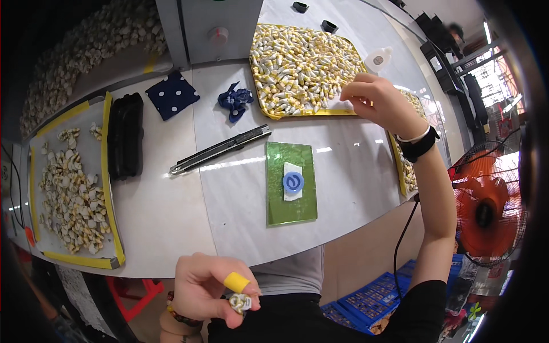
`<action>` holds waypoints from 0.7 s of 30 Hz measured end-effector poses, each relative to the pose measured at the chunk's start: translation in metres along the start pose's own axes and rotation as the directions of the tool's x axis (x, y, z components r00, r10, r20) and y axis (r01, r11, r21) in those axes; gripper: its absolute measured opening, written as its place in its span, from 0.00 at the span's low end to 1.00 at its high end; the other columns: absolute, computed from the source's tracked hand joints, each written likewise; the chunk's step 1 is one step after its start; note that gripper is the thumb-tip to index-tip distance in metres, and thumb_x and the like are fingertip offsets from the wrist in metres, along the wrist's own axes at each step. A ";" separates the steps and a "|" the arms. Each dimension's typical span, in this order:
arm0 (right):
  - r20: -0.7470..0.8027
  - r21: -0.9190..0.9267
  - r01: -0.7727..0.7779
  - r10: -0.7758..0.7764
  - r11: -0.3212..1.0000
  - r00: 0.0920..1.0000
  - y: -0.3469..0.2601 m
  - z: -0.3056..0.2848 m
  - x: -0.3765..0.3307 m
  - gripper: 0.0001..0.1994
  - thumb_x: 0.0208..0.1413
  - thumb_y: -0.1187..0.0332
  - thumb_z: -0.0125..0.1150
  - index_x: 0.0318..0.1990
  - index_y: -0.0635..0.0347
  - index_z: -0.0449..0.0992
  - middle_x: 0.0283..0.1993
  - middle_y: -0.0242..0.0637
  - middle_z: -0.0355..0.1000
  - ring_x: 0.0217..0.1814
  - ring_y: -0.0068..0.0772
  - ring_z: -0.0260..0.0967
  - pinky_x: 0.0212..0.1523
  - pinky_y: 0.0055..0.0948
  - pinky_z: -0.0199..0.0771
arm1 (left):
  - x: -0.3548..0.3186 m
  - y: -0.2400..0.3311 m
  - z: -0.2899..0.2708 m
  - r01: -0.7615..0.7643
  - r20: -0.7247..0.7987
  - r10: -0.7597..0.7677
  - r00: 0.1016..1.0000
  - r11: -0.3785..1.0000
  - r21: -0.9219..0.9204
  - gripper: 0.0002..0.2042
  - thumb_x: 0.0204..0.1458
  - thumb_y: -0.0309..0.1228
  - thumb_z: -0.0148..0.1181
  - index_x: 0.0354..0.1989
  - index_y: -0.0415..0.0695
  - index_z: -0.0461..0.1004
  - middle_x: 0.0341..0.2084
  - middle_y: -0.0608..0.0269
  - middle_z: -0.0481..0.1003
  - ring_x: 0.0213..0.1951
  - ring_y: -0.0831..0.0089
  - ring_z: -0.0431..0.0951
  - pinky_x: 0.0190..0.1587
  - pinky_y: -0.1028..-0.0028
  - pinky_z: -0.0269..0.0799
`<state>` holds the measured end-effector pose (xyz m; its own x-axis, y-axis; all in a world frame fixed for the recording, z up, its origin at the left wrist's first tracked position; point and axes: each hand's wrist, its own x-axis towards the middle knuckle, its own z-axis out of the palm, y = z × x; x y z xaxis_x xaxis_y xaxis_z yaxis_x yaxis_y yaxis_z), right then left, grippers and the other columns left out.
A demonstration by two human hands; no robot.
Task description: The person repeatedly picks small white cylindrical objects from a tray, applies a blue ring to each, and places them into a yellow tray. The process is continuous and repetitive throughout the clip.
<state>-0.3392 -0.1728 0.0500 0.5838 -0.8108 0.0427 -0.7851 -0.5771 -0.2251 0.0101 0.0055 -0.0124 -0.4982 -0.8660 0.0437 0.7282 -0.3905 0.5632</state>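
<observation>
Near the table's front edge, my left hand (209, 286) pinches a small white-and-gold patterned piece (240, 303) between thumb and forefinger. Yellow tape is wrapped round that forefinger. My right hand (383, 103) is over the right front corner of a yellow-rimmed tray (311, 113) heaped with small white-and-yellow pieces (306, 66). Its fingers are curled together, and what they hold, if anything, is hidden. Between the hands lies a green glass plate (291, 212). On it sits a white pad with a round blue piece (293, 182) bearing a curled mark.
Left of the plate lies a utility knife (220, 150). Beyond it are a crumpled blue cloth (234, 102), a dotted cloth (172, 95) and a black case (126, 136). Another tray (117, 246) of larger pieces stands left. A white bottle (378, 59) and an orange fan (486, 208) are right.
</observation>
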 end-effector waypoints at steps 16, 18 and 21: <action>-0.098 0.409 0.054 -0.015 0.911 0.995 -0.119 0.025 -0.026 0.06 0.44 0.81 0.58 0.31 0.63 0.71 0.24 0.37 0.69 0.25 0.35 0.70 0.26 0.29 0.69 | 0.008 -0.009 0.004 0.154 0.029 -0.152 0.988 0.972 -0.179 0.19 0.40 0.20 0.73 0.41 0.33 0.74 0.36 0.49 0.77 0.40 0.64 0.79 0.46 0.66 0.75; -0.154 0.325 0.053 -0.003 0.944 0.988 -0.122 0.028 -0.023 0.06 0.44 0.83 0.58 0.30 0.64 0.71 0.24 0.38 0.69 0.25 0.37 0.70 0.26 0.30 0.69 | 0.008 -0.011 0.002 0.156 0.030 -0.153 0.988 0.973 -0.170 0.19 0.40 0.20 0.73 0.41 0.33 0.74 0.36 0.50 0.78 0.41 0.65 0.80 0.47 0.66 0.75; -0.180 0.268 0.030 0.019 0.963 0.983 -0.126 0.030 -0.020 0.06 0.43 0.84 0.60 0.30 0.65 0.74 0.26 0.37 0.72 0.25 0.32 0.70 0.26 0.27 0.69 | 0.011 -0.010 0.007 0.165 -0.091 -0.172 0.981 0.983 -0.086 0.19 0.40 0.31 0.74 0.37 0.35 0.74 0.28 0.51 0.78 0.33 0.65 0.79 0.39 0.65 0.76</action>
<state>-0.2460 -0.0808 0.0483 0.5216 -0.8262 0.2129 -0.6828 -0.5538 -0.4765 -0.0060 0.0026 -0.0117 -0.5715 -0.8104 -0.1291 0.6738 -0.5532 0.4899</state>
